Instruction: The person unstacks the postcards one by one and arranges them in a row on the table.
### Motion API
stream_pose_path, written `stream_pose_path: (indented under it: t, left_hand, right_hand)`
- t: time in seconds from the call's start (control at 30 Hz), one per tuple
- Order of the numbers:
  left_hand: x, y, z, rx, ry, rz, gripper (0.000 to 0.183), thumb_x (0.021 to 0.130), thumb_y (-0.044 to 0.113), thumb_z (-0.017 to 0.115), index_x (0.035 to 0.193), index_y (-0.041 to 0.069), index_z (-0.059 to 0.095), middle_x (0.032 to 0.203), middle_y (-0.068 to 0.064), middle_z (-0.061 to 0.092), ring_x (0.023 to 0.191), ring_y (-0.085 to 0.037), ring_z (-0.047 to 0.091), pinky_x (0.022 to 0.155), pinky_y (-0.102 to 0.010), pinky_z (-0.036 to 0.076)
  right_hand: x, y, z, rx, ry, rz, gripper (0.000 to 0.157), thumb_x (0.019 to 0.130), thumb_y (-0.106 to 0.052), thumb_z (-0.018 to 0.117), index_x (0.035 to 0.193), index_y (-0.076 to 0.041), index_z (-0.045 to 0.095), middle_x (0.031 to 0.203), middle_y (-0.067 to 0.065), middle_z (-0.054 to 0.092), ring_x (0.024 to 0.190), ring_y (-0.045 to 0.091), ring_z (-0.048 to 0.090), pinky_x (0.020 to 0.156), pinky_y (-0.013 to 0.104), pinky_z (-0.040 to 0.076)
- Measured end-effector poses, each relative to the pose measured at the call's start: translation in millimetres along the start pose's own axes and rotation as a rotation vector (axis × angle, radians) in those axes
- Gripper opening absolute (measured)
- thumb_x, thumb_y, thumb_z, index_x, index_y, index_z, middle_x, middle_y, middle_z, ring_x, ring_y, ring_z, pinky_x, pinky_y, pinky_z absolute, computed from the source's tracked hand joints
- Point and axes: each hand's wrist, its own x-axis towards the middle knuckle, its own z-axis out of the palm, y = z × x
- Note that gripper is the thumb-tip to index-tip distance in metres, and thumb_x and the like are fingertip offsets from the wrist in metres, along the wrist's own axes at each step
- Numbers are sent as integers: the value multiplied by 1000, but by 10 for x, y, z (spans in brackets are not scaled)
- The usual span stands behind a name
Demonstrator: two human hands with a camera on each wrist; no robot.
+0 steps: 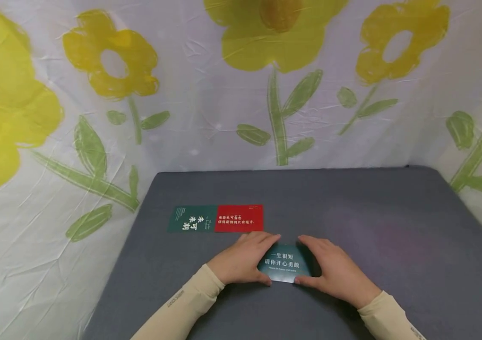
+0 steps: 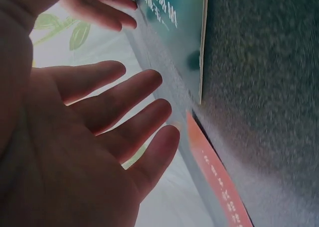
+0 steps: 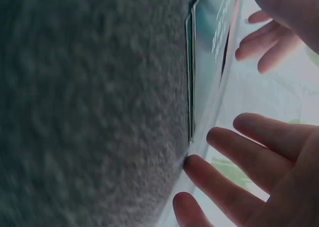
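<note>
A teal card [image 1: 283,262] with white lettering lies on the grey table, between both hands. At its left side my left hand [image 1: 243,259] has its fingers extended and spread, with the thumb near the card's front corner. On the other side my right hand [image 1: 336,271] mirrors it, thumb tip right at the front right corner. In the left wrist view the fingers [image 2: 134,100] stand apart from the card. The right wrist view shows two layered card edges [image 3: 191,82], so another card lies under the top one; its face is hidden.
Behind the left hand, a green card [image 1: 192,218] and a red card [image 1: 239,218] lie side by side on the grey table [image 1: 394,222]. A cloth backdrop [image 1: 207,118] with yellow flowers hangs along the table's back and sides.
</note>
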Motion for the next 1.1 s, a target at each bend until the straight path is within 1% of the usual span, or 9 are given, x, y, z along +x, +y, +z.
stream_pose_path:
  t: [0.13, 0.23, 0.4, 0.5, 0.6, 0.8, 1.0, 1.1]
  left_hand:
    - [-53, -25, -35, -7, -11, -43, 104, 80, 43, 95, 165, 16, 44, 162, -1, 53, 150, -22, 48, 129, -49, 39]
    - [-91, -38, -40, 15, -19, -60, 102, 79, 42, 95, 164, 16, 45, 160, -2, 55, 148, -22, 50, 128, -49, 40]
    - [-164, -43, -31, 42, -30, -71, 99, 79, 42, 95, 163, 17, 48, 157, -2, 58, 145, -22, 54, 125, -47, 44]
    - [-209, -44, -23, 33, -43, -80, 100, 79, 42, 95, 164, 18, 47, 158, -1, 58, 145, -22, 55, 125, -46, 45]
    - [-238, -44, -19, 32, -54, -85, 104, 78, 43, 95, 166, 19, 44, 159, -1, 57, 146, -22, 54, 125, -46, 45]
    - [-247, -40, -23, 30, -39, -71, 103, 79, 43, 95, 165, 16, 45, 157, -3, 59, 144, -23, 57, 123, -46, 46]
    - [-251, -53, -22, 34, -45, -83, 104, 79, 45, 95, 165, 18, 44, 157, -1, 59, 143, -21, 56, 122, -46, 47]
    - [-241, -54, -10, 37, -43, -75, 102, 79, 45, 95, 164, 17, 46, 155, 0, 60, 141, -20, 57, 121, -46, 49]
  right_hand:
    - [13, -35, 36, -6, 2, -21, 98, 73, -49, 99, 154, -12, 57, 150, 6, 65, 135, 29, 63, 109, 55, 56]
    - [12, -56, 48, -15, 7, -40, 96, 71, -44, 101, 152, -11, 59, 146, 4, 67, 134, 28, 63, 108, 53, 56]
    - [-16, -93, 57, -19, 3, -44, 91, 71, -41, 101, 149, -14, 63, 143, 1, 68, 133, 25, 63, 107, 52, 57]
    - [-39, -118, 61, -14, -1, -46, 89, 71, -42, 101, 148, -15, 64, 144, -1, 68, 133, 24, 63, 108, 51, 57]
    - [-68, -140, 66, -12, 11, -65, 88, 71, -42, 101, 147, -15, 65, 143, -1, 68, 132, 24, 63, 107, 52, 57]
    - [-98, -145, 63, -7, 38, -87, 85, 71, -37, 101, 145, -14, 66, 142, -3, 69, 132, 23, 64, 107, 51, 57]
    - [-91, -144, 53, 7, 20, -82, 84, 73, -37, 100, 146, -14, 65, 143, -2, 68, 134, 24, 63, 108, 53, 55]
    - [-102, -134, 45, 16, 14, -73, 84, 73, -37, 100, 146, -15, 65, 144, -3, 68, 134, 24, 63, 108, 54, 55]
